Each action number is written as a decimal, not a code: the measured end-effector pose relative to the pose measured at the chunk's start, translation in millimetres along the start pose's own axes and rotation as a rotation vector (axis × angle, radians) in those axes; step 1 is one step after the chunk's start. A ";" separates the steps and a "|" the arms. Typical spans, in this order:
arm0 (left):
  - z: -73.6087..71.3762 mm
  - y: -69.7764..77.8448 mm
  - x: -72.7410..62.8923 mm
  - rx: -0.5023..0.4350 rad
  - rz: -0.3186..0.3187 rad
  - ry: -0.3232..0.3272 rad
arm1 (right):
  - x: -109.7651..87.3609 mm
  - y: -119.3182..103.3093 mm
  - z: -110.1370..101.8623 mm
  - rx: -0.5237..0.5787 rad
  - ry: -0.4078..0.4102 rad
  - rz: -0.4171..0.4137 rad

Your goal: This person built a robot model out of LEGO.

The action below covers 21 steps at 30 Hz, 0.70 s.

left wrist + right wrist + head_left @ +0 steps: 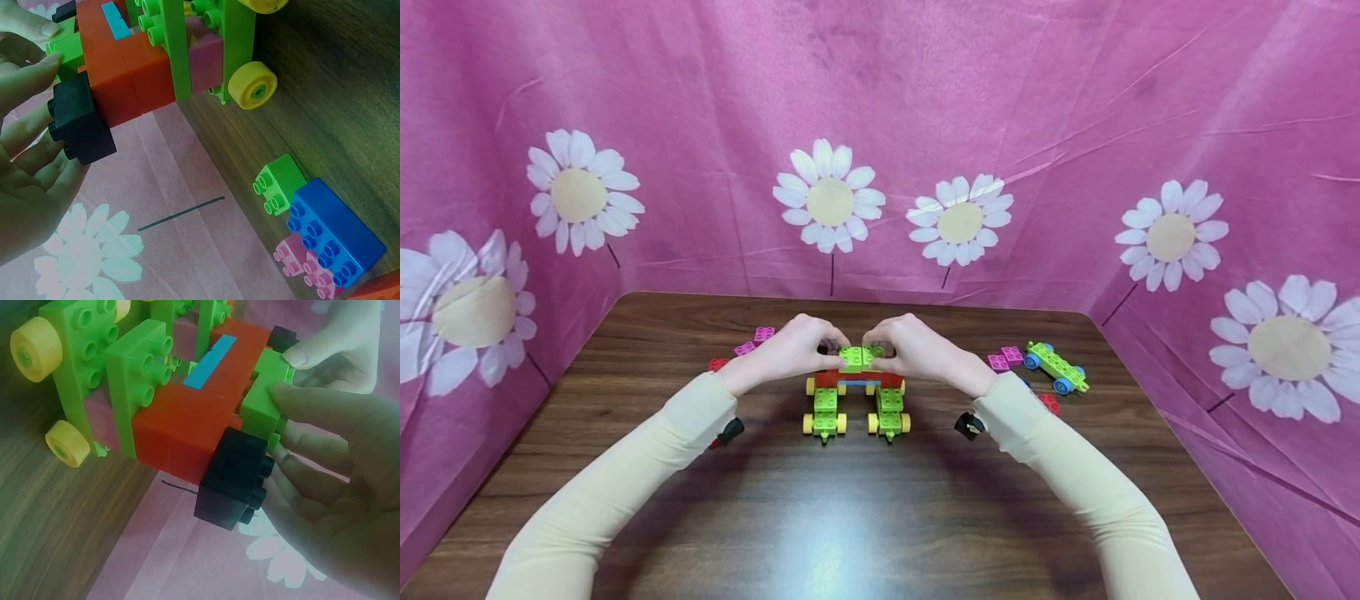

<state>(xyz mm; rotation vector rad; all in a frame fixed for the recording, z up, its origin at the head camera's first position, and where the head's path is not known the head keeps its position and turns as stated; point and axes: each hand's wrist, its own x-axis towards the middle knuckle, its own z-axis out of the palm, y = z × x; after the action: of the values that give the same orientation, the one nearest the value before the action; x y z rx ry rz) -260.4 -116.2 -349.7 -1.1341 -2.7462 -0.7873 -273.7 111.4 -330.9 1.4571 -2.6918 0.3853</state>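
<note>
A brick model stands mid-table in the head view, with two green wheeled bases (824,421) on yellow wheels. Red bricks (181,434) span the bases above pink and green layers, and a light blue strip (209,361) shows between them. Black bricks (81,119) sit at both ends, studs up. On top, two green bricks (852,359) lie side by side in the middle. My left hand (797,346) pinches the left green brick between thumb and fingers. My right hand (917,348) pinches the right green brick (262,403), its fingers behind and close to the black brick.
Right of the model lie a green wheeled base with blue wheels (1056,367), pink bricks (1011,356) and a red brick (1049,403). Beyond the left forearm are more pink bricks (764,333). A blue brick (340,228) and a green brick (281,181) appear in the left wrist view.
</note>
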 end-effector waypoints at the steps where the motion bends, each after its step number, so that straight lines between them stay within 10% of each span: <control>1: -0.1 -0.2 0.1 -0.001 0.000 -0.001 | -0.1 0.1 0.6 -0.001 0.002 0.000; 21: 1.5 -1.8 0.2 0.005 0.000 0.011 | 5.9 -4.4 0.1 -0.086 0.006 -0.039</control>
<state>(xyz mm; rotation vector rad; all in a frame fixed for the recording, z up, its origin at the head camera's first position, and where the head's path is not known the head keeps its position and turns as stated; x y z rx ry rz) -261.5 -116.5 -351.7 -1.1257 -2.7374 -0.7837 -273.2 104.2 -329.2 1.4803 -2.6350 0.2676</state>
